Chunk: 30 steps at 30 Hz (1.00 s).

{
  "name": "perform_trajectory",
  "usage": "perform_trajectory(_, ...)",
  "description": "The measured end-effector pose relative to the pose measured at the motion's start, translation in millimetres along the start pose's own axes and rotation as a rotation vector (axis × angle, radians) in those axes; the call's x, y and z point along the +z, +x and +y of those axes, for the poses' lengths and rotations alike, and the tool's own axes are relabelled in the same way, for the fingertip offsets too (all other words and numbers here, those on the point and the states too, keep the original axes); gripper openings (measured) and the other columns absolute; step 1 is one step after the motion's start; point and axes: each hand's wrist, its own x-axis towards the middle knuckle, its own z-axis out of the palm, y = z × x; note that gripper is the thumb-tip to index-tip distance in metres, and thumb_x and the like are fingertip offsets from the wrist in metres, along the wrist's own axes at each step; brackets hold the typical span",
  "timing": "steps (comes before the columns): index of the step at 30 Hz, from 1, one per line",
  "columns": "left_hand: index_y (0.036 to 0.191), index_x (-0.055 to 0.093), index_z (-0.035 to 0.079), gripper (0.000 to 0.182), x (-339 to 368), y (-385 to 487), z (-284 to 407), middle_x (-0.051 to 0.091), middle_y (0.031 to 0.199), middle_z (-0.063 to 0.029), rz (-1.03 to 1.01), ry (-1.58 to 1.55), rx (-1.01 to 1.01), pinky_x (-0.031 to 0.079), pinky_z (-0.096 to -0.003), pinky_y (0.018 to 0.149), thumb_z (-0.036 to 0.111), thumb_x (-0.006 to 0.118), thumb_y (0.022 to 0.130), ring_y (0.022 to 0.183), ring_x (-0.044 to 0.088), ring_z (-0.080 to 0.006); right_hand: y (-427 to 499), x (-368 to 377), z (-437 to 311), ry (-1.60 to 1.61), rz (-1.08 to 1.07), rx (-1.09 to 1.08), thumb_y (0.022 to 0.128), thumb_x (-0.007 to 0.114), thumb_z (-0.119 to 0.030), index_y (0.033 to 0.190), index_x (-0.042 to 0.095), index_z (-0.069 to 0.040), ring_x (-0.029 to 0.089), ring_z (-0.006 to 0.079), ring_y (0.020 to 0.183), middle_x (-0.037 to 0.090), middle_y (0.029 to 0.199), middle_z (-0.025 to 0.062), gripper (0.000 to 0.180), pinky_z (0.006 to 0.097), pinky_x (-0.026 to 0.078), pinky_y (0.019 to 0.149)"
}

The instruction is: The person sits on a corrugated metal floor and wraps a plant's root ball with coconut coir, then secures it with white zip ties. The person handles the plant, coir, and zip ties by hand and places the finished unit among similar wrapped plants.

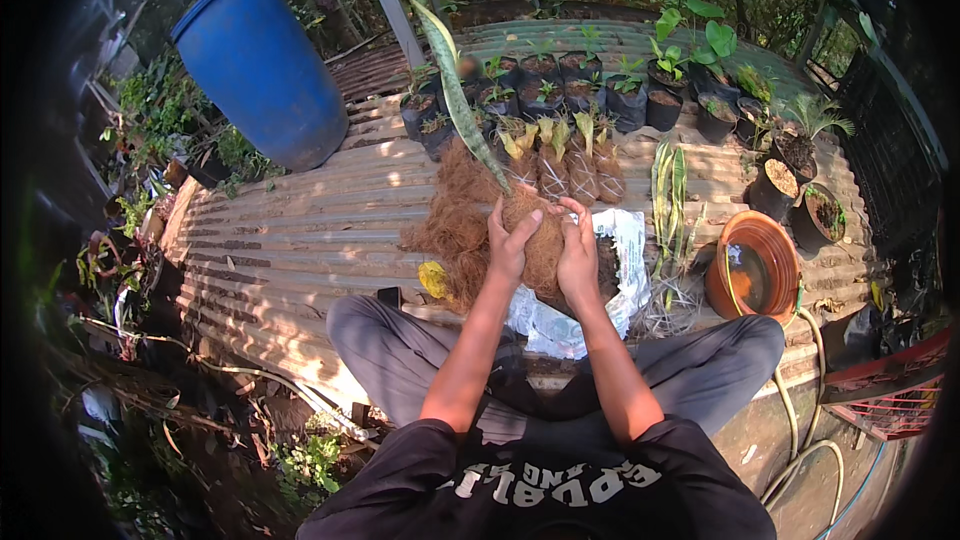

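Note:
Between my two hands is a ball of brown coconut fibre (pixel 534 240), with a long variegated snake plant leaf (pixel 461 105) rising from its top. My left hand (pixel 511 240) presses its left side and my right hand (pixel 577 251) its right side. Below them lies an open white plastic sack (pixel 630 240) with dark soil inside. A heap of loose coconut fibre (pixel 457 225) is on the left. Beyond my hands stand several fibre-wrapped plants (pixel 553 169) tied with pale string. More snake plant leaves (pixel 670 195) lie to the right, above a bundle of pale string (pixel 670 307).
An orange bucket (pixel 789 270) holding water stands at the right, a hose (pixel 814 345) beside it. Black bags of seedlings (pixel 626 101) line the back of the corrugated sheet (pixel 300 240). A blue barrel (pixel 262 75) stands at the back left. A yellow leaf (pixel 433 280) lies near the fibre.

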Motion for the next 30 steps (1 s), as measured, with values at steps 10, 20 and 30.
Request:
perform_trajectory(10,0.126,0.055,-0.003,0.039,32,0,16,0.07,0.115,-0.011,0.297,0.242,0.106,0.052,-0.0301,0.088,0.005,0.068,0.09,0.097,0.064,-0.0132,-21,13,-43,-0.569,0.094,-0.342,0.104,0.048,-0.035,0.124,0.061,0.003,0.062,0.0438,0.114,0.066,0.118,0.0267,0.046,0.047,0.049,0.096)
perform_trajectory(20,0.132,0.041,0.005,0.05,2,1,6,0.058,0.135,-0.0306,-0.17,-0.07,-0.063,0.053,-0.038,0.098,0.011,0.065,0.088,0.112,0.064,-0.0262,-9,-7,-29,-0.407,-0.05,0.061,0.106,0.043,-0.031,0.112,0.065,0.002,0.069,0.0379,0.089,0.072,0.1,0.0211,0.04,0.0425,0.052,0.08)
perform_trajectory(30,0.132,0.042,0.006,0.055,4,0,4,0.061,0.126,-0.0254,-0.148,-0.148,-0.07,0.052,-0.0427,0.099,0.008,0.068,0.084,0.114,0.064,-0.0339,0,-6,-21,0.205,-0.135,0.38,0.109,0.04,-0.037,0.131,0.054,-0.003,0.055,0.0186,0.115,0.057,0.125,0.0119,0.043,0.0336,0.042,0.101)
